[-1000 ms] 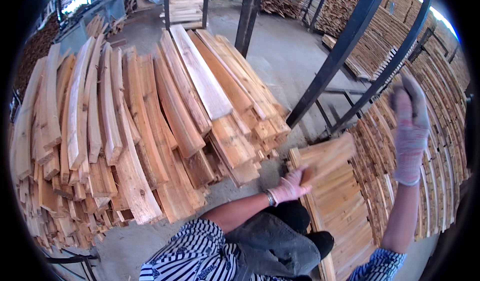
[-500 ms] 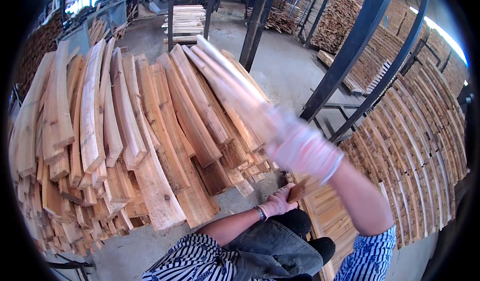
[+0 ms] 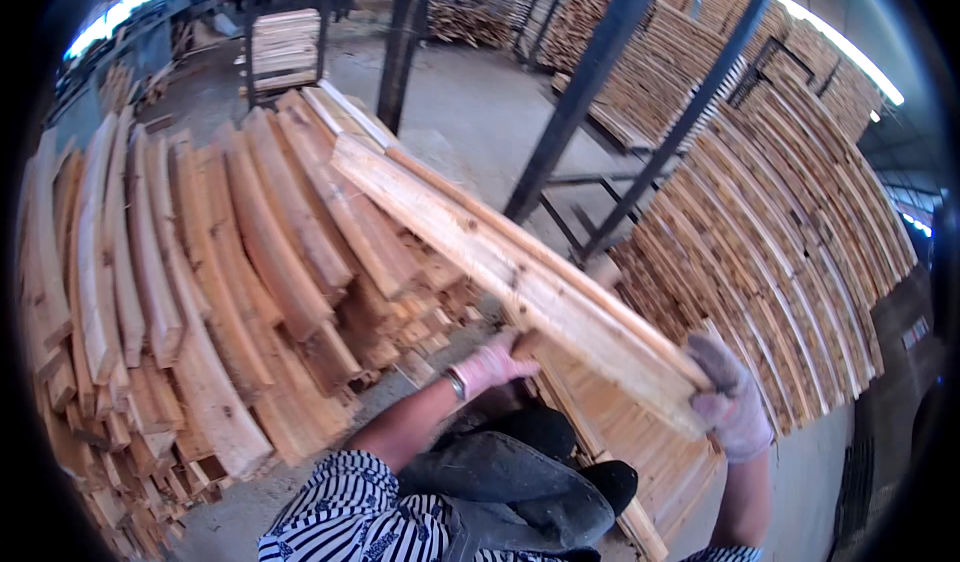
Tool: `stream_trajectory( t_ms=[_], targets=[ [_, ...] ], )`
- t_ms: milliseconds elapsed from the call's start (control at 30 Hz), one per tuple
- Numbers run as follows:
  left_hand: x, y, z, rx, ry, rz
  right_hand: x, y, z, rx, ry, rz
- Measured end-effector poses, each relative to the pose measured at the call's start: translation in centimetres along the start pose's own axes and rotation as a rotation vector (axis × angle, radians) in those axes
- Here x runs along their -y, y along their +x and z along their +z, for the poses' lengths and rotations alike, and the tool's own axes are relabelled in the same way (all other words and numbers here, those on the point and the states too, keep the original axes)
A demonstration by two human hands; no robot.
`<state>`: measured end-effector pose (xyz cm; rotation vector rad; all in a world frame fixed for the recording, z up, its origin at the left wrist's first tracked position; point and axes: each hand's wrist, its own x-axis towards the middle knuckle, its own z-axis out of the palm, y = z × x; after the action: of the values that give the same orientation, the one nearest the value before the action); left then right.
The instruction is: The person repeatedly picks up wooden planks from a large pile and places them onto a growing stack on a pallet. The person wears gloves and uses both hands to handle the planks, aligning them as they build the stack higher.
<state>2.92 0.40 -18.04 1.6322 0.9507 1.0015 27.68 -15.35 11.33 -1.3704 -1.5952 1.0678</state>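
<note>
My right hand [image 3: 735, 398], in a pale knitted glove, is closed round the near end of a long pale wooden board [image 3: 520, 287]. The board slants up and to the left, its far end above the large pile of boards [image 3: 255, 362]. An orange-brown strip runs along its upper side; I cannot tell if this is its edge or a second board. My left hand [image 3: 492, 365], gloved in pink and white, grips the end of a brown board [image 3: 527, 343] just below the long one. Most of that brown board is hidden.
Beneath the long board lies a low layer of flat boards [image 3: 610, 412], beside my knees. Dark metal posts [image 3: 590, 82] stand ahead. A tall stack of layered boards [image 3: 760, 252] fills the right side. Farther back are a small pale stack [image 3: 285, 52] and more lumber.
My right hand has swung right and nearer, bringing the long board across above the low layer. My left hand stays on the brown board. The whole view has shifted to the right.
</note>
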Motion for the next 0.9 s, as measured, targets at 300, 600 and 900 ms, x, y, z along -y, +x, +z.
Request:
stream_trajectory(
  t_ms=[300, 600, 900],
  targets=[
    [-3.7, 5.3, -0.1, 0.638, -1.451, -0.29, -15.4, -8.4, 0.6, -0.192, 0.556, 0.352],
    [-15.4, 8.5, 1.3, 0.801, -1.136, 0.058, -19.2, -2.3, -0.9, 0.034, 0.334, 0.268],
    [-16.7, 10.3, 5.1, 0.462, -1.015, 0.016, -13.8, 4.4, 12.7, -0.861, -0.333, -0.411]
  ],
)
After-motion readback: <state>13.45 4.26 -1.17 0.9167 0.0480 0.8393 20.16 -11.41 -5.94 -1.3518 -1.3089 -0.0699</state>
